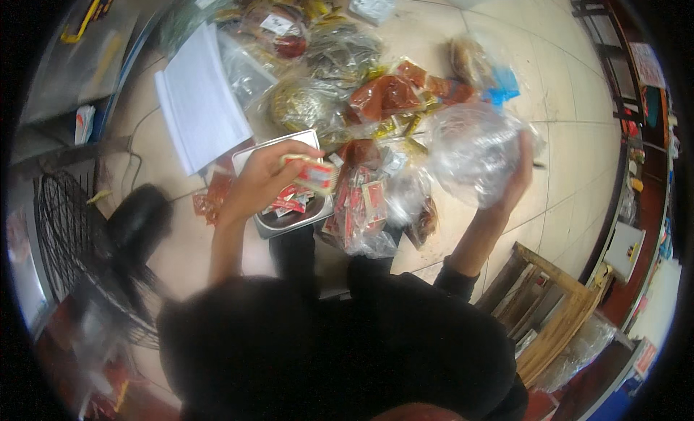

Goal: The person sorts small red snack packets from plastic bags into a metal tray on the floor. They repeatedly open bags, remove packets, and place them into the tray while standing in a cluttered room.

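Note:
My left hand (271, 174) grips a small stack of red and cream packets (313, 174) above a metal pan (282, 225). More red and white packets (290, 199) lie inside the pan. Off to the right, my right hand (518, 177) holds a clear plastic bag (470, 152), puffed out and crinkled. Between the hands, a clear bag of red packets (358, 204) rests near my legs. Next to it is another crumpled clear bag (409, 196). Beyond them lie bags of reddish-brown contents (387, 95) and a round bag of yellowish-green contents (309, 109).
White sheets (200, 103) lie left of the pile on the tiled floor (564, 166). A black wire fan guard (65, 247) stands at far left. On the right are a wooden stool (553, 312) and shelving (645, 204). A blue plastic piece (501, 85) lies beyond my right hand.

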The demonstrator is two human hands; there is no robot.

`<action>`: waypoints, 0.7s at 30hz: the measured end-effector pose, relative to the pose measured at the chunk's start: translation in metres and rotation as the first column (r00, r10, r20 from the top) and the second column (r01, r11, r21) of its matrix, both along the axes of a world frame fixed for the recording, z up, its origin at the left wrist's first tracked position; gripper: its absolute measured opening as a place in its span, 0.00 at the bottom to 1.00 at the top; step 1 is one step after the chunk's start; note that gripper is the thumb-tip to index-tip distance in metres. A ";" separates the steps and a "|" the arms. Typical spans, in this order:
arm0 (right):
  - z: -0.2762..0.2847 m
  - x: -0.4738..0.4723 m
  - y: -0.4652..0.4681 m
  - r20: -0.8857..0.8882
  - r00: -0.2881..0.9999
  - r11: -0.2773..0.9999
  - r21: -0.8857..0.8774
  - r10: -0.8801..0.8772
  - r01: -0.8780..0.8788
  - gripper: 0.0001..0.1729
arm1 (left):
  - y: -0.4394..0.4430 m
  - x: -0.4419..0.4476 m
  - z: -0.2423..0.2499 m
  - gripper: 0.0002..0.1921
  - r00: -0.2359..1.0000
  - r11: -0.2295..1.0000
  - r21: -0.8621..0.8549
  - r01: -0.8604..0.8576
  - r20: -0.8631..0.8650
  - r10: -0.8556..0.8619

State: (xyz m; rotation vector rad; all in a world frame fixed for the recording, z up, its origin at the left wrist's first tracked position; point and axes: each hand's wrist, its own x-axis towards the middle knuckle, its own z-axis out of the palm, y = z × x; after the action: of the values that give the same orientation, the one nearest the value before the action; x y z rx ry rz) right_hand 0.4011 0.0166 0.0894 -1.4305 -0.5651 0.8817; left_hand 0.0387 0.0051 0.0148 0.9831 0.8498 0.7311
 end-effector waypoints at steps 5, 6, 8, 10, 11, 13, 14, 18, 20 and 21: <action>-0.033 0.037 0.041 0.503 0.821 0.935 -0.343 0.269 -0.096 0.31 | -0.020 -0.026 -0.017 0.09 0.883 0.998 -0.064 0.028 -0.466 -0.054; -0.039 0.040 0.055 0.503 0.824 0.935 -0.343 0.262 -0.088 0.32 | -0.025 -0.028 -0.019 0.09 0.838 0.995 -0.091 0.032 -0.540 -0.077; -0.051 0.044 0.096 0.343 0.894 0.955 -0.036 0.287 -0.293 0.32 | -0.033 -0.028 -0.022 0.10 0.768 0.990 0.056 0.133 -0.637 -0.067; -0.055 0.052 0.145 0.244 0.934 0.963 -0.127 0.262 -0.237 0.31 | -0.039 -0.025 -0.026 0.13 0.738 0.965 0.160 0.207 -0.673 -0.047; -0.058 0.054 0.165 0.482 0.848 0.968 -0.213 0.220 -0.131 0.33 | -0.041 -0.023 -0.028 0.13 0.707 0.946 0.186 0.265 -0.705 -0.060; -0.069 0.051 0.191 0.758 0.633 0.973 -0.230 0.159 0.031 0.40 | -0.042 -0.020 -0.033 0.14 0.618 0.905 0.199 0.376 -0.781 -0.084; -0.077 0.046 0.198 0.824 0.557 0.981 -0.178 0.107 0.075 0.44 | -0.043 -0.018 -0.036 0.15 0.635 0.950 0.105 0.295 -0.765 -0.112; -0.130 0.010 0.200 0.913 0.363 0.976 0.214 -0.187 -0.035 0.55 | -0.039 -0.020 -0.044 0.12 0.701 0.979 -0.045 0.198 -0.691 -0.173; -0.155 -0.006 0.197 0.930 0.339 0.981 0.179 -0.144 -0.074 0.59 | -0.039 -0.023 -0.046 0.13 0.650 0.961 0.015 0.276 -0.739 -0.175; -0.163 -0.008 0.199 0.929 0.364 0.988 0.106 -0.060 -0.110 0.58 | -0.039 -0.024 -0.046 0.13 0.628 0.954 0.010 0.301 -0.755 -0.190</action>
State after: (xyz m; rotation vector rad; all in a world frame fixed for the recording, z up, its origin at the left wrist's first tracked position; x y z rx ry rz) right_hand 0.3931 0.2154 -0.0731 -1.7031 -1.4974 -0.1109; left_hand 0.0151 -0.0336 -0.0316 1.5384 1.3555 0.1015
